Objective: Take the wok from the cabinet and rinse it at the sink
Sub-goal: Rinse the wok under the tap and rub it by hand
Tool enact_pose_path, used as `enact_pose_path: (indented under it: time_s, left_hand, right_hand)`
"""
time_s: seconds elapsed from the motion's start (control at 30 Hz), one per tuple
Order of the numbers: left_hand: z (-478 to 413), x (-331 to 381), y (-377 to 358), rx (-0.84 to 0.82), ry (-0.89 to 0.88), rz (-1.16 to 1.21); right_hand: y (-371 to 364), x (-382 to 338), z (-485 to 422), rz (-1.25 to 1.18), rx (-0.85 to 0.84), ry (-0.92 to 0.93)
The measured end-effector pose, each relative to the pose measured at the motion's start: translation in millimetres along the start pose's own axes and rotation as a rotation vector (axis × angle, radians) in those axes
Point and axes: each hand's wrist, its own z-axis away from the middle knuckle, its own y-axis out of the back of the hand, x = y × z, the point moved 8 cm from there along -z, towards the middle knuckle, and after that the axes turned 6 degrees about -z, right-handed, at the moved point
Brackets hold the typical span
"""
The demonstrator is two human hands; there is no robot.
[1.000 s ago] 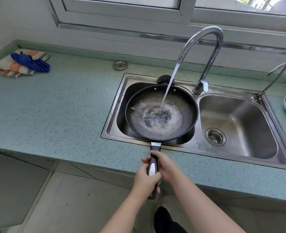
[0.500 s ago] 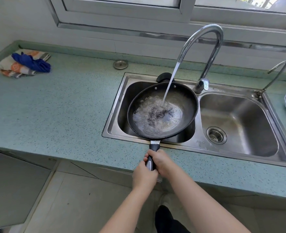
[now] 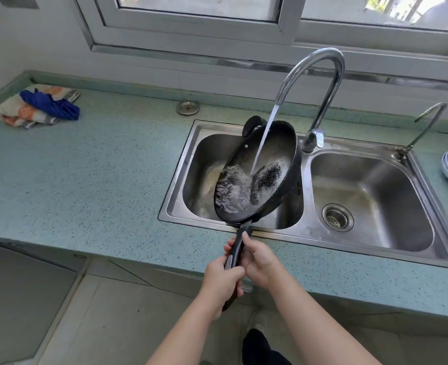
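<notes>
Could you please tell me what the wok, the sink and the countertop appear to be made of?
The wok: dark metal, perhaps carbon steel or coated; matte black bowl with a visible rivet. Its handle looks like black plastic. The sink: stainless steel, brushed finish, judging by its grey satin sheen. The countertop: green speckled stone or composite, smooth; which one cannot be told.

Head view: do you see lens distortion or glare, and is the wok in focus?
Head view: straight lines bend, as the counter edge and window frame curve; daylight blows out the window at top right; glints on the faucet and sink; the wok is reasonably sharp.
</notes>
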Motion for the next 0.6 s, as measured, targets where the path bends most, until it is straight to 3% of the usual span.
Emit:
enact_pose_path:
  time_s: [0.13, 0.33, 0.6]
  left_hand:
    - [0.2, -1.3, -1.3, -0.007, 0.002, 0.038]
    - [2.8, 1.4, -11.6, -0.035, -0.004, 0.112]
    - [-1.1, -13.8, -39.4, -0.200, 0.114, 0.337]
  right_hand:
    - [-0.4, -5.4, 1.8, 0.096, -0.021, 0.070]
    - [3.9, -14.2, 8.8, 0.231, 0.078, 0.173]
    - [14.4, -31.4, 15.4, 0.430, 0.165, 0.265]
